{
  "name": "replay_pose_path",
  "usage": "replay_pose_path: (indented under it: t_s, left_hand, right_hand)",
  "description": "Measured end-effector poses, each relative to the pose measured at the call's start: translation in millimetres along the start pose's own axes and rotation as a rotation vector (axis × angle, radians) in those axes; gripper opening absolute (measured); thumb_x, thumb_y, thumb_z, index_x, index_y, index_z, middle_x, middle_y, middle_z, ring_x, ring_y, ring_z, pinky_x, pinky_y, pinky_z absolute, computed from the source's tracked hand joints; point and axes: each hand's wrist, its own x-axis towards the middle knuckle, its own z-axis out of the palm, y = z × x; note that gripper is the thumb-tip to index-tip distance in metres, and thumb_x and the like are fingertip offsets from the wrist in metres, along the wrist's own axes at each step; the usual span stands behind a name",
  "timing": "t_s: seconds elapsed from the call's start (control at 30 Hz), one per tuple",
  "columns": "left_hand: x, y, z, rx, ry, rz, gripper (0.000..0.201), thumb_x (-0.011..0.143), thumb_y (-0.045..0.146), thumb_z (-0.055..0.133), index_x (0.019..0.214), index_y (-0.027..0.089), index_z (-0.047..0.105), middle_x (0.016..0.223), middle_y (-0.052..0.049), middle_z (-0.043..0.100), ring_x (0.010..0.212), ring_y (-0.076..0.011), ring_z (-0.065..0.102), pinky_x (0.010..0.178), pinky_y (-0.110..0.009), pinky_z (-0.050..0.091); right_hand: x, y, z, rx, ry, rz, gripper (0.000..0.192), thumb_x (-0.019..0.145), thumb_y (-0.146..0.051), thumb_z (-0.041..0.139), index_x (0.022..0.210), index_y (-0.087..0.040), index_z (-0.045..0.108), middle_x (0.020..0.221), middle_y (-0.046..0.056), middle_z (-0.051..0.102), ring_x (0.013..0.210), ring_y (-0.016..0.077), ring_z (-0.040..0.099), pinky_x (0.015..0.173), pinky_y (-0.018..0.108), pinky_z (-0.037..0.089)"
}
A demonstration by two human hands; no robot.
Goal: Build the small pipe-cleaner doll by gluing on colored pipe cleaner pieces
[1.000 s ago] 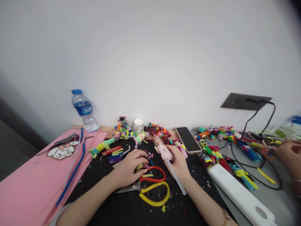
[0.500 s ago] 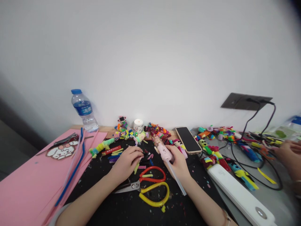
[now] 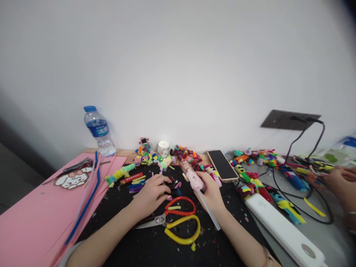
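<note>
A pink glue gun [image 3: 194,179] is gripped in the right hand [image 3: 211,191], fingers closed round its body, with a clear glue stick [image 3: 209,213] projecting from its rear toward the person. The gun is held over the black mat [image 3: 155,244], just beyond the scissors [image 3: 178,218], its nozzle pointed toward the wall. The left hand [image 3: 151,194] is laid palm down on the mat just left of the gun, fingers curled over small pipe-cleaner pieces [image 3: 174,187]; whether anything is actually pinched cannot be told. The scissors, with one red and one yellow loop, are lying just nearer than both hands, touching neither.

Left of the scissors, short coloured pipe-cleaner pieces [image 3: 136,182] are scattered, and beyond them pink paper sheets [image 3: 30,222] with long blue stems [image 3: 89,196] are spread. Behind the scissors, by the wall, small fuzzy figures [image 3: 147,154] and a white candle [image 3: 163,148] are seen, with a water bottle [image 3: 99,131] farther left. Right of the scissors a phone [image 3: 222,165] lies face up, then a white power strip [image 3: 283,230] and black cables [image 3: 306,207]. Another person's hand [image 3: 340,183] rests far right.
</note>
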Motion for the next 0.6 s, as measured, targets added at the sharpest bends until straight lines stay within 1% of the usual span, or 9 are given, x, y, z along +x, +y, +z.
replay_pose_path:
  t_s: [0.23,0.33,0.43,0.53,0.6]
  left_hand:
    - [-0.9,2.1,1.4,-0.057,0.013,-0.016,0.011,0.082,0.008,0.059,0.08,0.018,0.063,0.109,-0.007,0.062,0.106,-0.022,0.053,0.096,-0.04,0.042]
    - [-0.6,1.5,2.2,-0.072,0.078,-0.036,0.012,0.085,0.008,0.055,0.082,0.018,0.061,0.106,-0.007,0.062,0.101,-0.0206,0.055,0.095,-0.04,0.042]
    - [0.2,-0.1,2.1,-0.078,0.153,-0.049,0.012,0.087,0.011,0.053,0.081,0.018,0.061,0.102,-0.007,0.062,0.098,-0.0207,0.056,0.09,-0.038,0.045]
    - [0.3,-1.0,1.5,-0.067,0.187,-0.054,0.013,0.087,0.012,0.053,0.081,0.019,0.062,0.101,-0.007,0.062,0.099,-0.0216,0.056,0.088,-0.037,0.046]
    - [0.0,-0.5,0.9,-0.05,0.19,-0.058,0.015,0.088,0.012,0.051,0.082,0.019,0.063,0.102,-0.008,0.062,0.099,-0.0216,0.056,0.088,-0.038,0.046]
  right_hand:
    - [0.0,-0.2,-0.2,0.009,-0.005,0.011,0.027,0.076,-0.02,0.057,0.102,-0.019,0.06,0.097,0.007,0.065,0.087,0.0219,0.061,0.076,0.033,0.05]
    - [-0.2,-0.3,-0.1,0.01,-0.007,0.005,0.028,0.075,-0.019,0.057,0.103,-0.019,0.06,0.097,0.007,0.065,0.088,0.0218,0.061,0.077,0.033,0.05]
    - [-0.3,-0.4,0.2,0.006,0.002,-0.001,0.027,0.076,-0.021,0.057,0.103,-0.019,0.06,0.097,0.007,0.065,0.087,0.022,0.061,0.076,0.033,0.05]
    - [-0.2,-0.2,0.5,0.011,0.0,0.0,0.027,0.077,-0.022,0.057,0.103,-0.02,0.06,0.097,0.007,0.065,0.087,0.0222,0.061,0.076,0.034,0.05]
    - [-0.2,0.1,0.6,0.011,0.0,0.002,0.026,0.077,-0.023,0.057,0.103,-0.02,0.06,0.098,0.007,0.065,0.087,0.0222,0.061,0.076,0.034,0.051]
